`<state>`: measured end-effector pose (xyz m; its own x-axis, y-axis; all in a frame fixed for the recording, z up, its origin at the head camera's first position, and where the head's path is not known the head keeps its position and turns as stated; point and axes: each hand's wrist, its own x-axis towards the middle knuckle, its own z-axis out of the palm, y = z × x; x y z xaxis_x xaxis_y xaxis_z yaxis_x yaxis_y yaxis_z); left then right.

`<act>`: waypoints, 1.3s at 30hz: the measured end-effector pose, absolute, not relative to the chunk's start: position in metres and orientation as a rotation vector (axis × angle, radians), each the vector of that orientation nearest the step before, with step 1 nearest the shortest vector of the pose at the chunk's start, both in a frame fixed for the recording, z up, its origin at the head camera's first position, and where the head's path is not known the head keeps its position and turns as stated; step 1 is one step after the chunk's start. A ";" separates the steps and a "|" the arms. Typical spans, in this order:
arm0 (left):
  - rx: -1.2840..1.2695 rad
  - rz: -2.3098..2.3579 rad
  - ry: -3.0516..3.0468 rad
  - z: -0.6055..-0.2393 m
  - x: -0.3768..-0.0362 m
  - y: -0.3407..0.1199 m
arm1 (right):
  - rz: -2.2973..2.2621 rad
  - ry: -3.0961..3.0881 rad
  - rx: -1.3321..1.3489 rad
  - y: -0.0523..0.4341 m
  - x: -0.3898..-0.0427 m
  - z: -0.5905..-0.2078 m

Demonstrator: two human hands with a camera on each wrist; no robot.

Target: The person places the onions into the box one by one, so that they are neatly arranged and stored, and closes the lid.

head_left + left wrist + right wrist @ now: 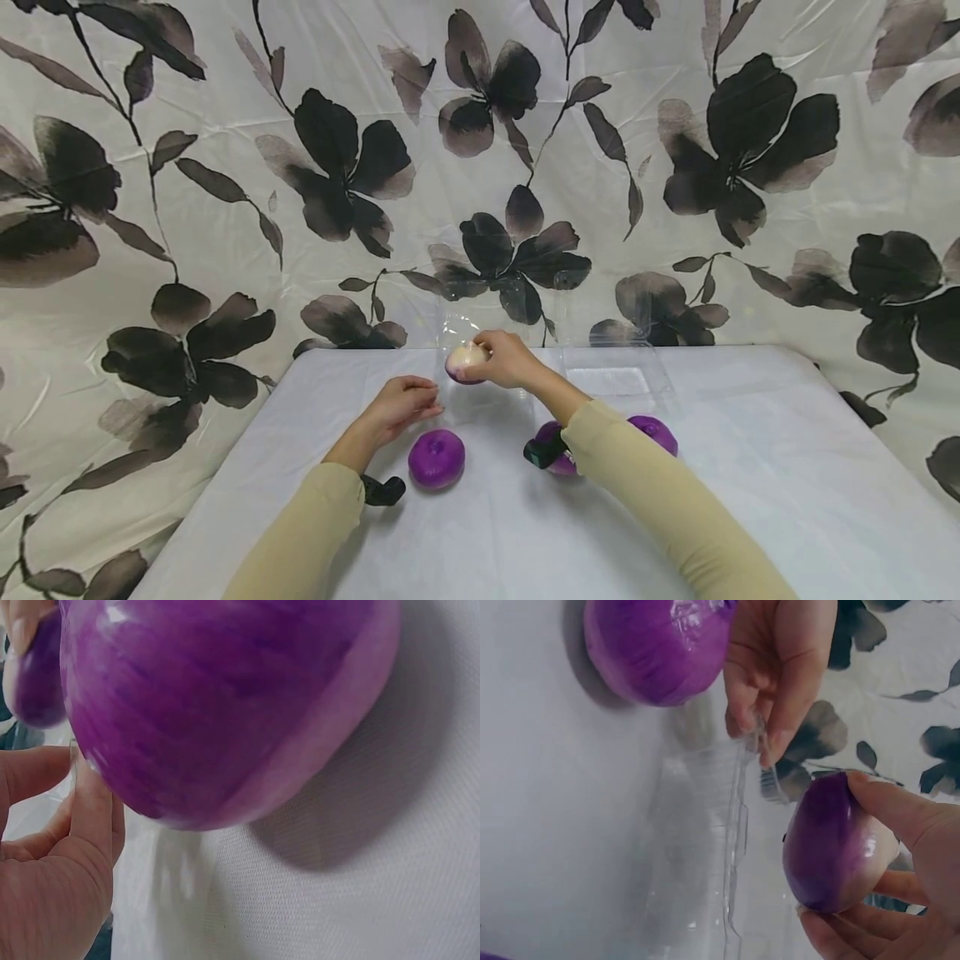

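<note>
White cloth covers the table (750, 500) before a flowered curtain (225, 208); from the head view my right hand (508, 358) grips a pale-topped purple onion (465, 362) over a clear plastic box (480, 392), while my left hand (401, 404) pinches its edge. Left wrist view: another onion (225, 705) lies beside my curled fingers (82, 817). Right wrist view: the held onion (836, 851) sits clamped between thumb and fingers, above the box (705, 847)

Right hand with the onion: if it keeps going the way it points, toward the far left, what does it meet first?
Probably the clear plastic container. The right hand holds the onion at its open top, whose edge the left hand pinches. Depth is unclear; the patterned curtain lies beyond.
</note>
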<state>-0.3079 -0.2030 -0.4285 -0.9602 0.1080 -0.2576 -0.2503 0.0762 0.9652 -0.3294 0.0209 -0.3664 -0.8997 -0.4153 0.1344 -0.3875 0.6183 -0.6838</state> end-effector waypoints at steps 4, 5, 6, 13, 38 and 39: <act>-0.133 1.972 2.096 -0.429 -0.309 -0.202 | -1.154 2.819 -0.635 0.016 -0.335 -0.373; -0.133 1.971 2.098 -0.429 -0.308 -0.202 | -1.150 2.827 -0.624 0.014 -0.336 -0.375; -0.136 1.971 2.098 -0.429 -0.308 -0.202 | -1.147 2.831 -0.607 0.013 -0.337 -0.377; -0.155 1.953 2.113 -0.426 -0.309 -0.202 | -1.148 2.849 -0.502 0.001 -0.340 -0.389; -0.174 1.954 2.130 -0.427 -0.308 -0.202 | -1.152 2.803 -0.383 -0.010 -0.335 -0.412; -0.175 1.954 2.131 -0.427 -0.308 -0.201 | -1.152 2.797 -0.388 -0.009 -0.336 -0.412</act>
